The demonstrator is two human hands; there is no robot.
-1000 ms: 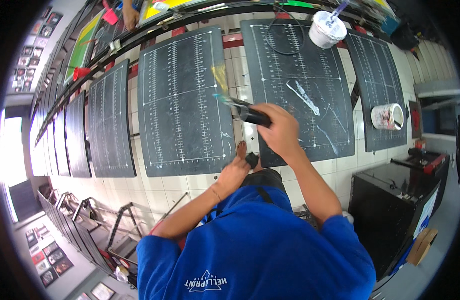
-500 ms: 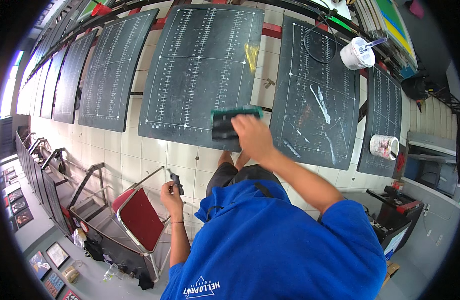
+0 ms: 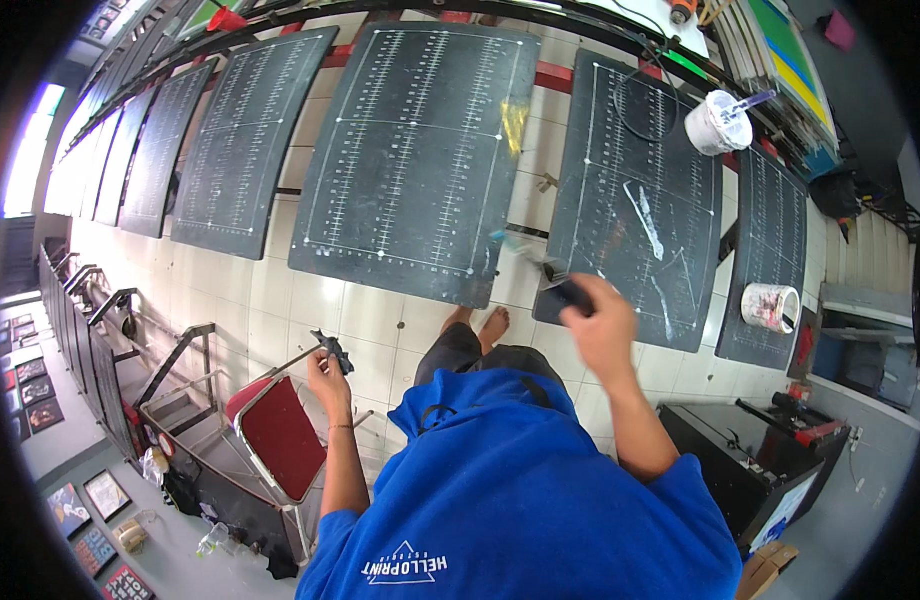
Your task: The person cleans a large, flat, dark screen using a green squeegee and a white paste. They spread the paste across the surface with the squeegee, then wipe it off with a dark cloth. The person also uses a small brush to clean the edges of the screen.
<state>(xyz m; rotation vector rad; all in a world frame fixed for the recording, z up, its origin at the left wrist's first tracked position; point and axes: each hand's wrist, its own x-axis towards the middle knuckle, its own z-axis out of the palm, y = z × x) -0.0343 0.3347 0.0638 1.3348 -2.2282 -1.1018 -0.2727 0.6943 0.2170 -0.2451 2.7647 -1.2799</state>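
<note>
Black squeegee (image 3: 565, 297), clasped by the right hand (image 3: 607, 325) with fingers wrapped round it, hangs over the near left corner of the smeared board (image 3: 620, 240), its blurred blade (image 3: 499, 237) pointing to the wide board (image 3: 410, 160). Half a second ago it was broadside over the wide board; now nearly edge-on, it seems to press on neither. The left hand's (image 3: 328, 380) fingers grip a small dark thing (image 3: 333, 350), hard to identify.

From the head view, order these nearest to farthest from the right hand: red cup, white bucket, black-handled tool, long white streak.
1. Black-handled tool: in the right hand.
2. Long white streak: ahead, slightly right, on the dark board.
3. White bucket: farther ahead, to the right.
4. Red cup: far off, upper left.
</note>
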